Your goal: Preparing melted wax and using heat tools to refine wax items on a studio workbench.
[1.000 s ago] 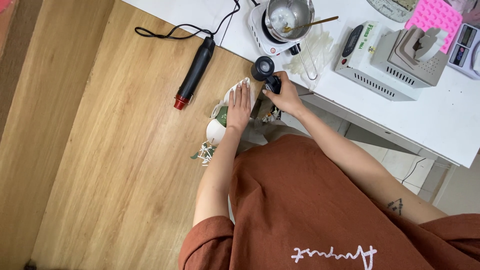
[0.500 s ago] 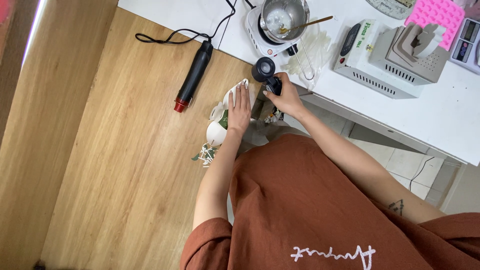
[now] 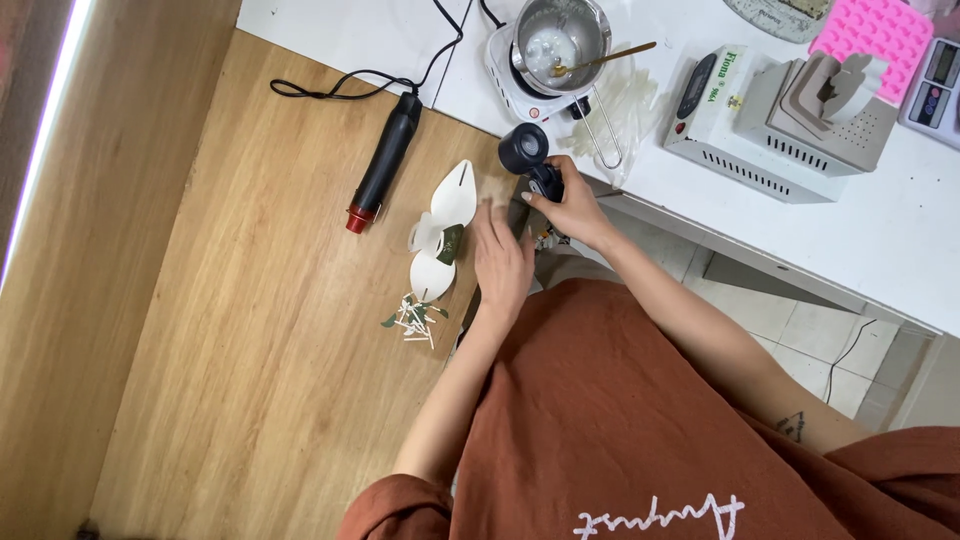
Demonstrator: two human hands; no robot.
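My right hand (image 3: 570, 205) grips the handle of a black device with a round lens-like head (image 3: 524, 148) at the edge of the wooden table. My left hand (image 3: 500, 258) hovers just right of white leaf-shaped pieces (image 3: 448, 200) lying on the wood, fingers loosely apart and blurred, holding nothing. A second white piece (image 3: 431, 273) with a dark green bit lies below the first. A small pile of white sticks and green bits (image 3: 412, 318) sits nearer to me.
A black heat gun with a red tip (image 3: 383, 160) and its cord lie on the wooden table (image 3: 250, 330). On the white table (image 3: 880, 230) stand a small hotplate with a metal pot and spoon (image 3: 555, 40), a white box machine (image 3: 770, 110), a pink mould (image 3: 865, 30) and a scale (image 3: 935, 80).
My left hand has lifted off the white leaf-shaped pieces and drawn back to the right, uncovering them. My right hand keeps its grip on the black device.
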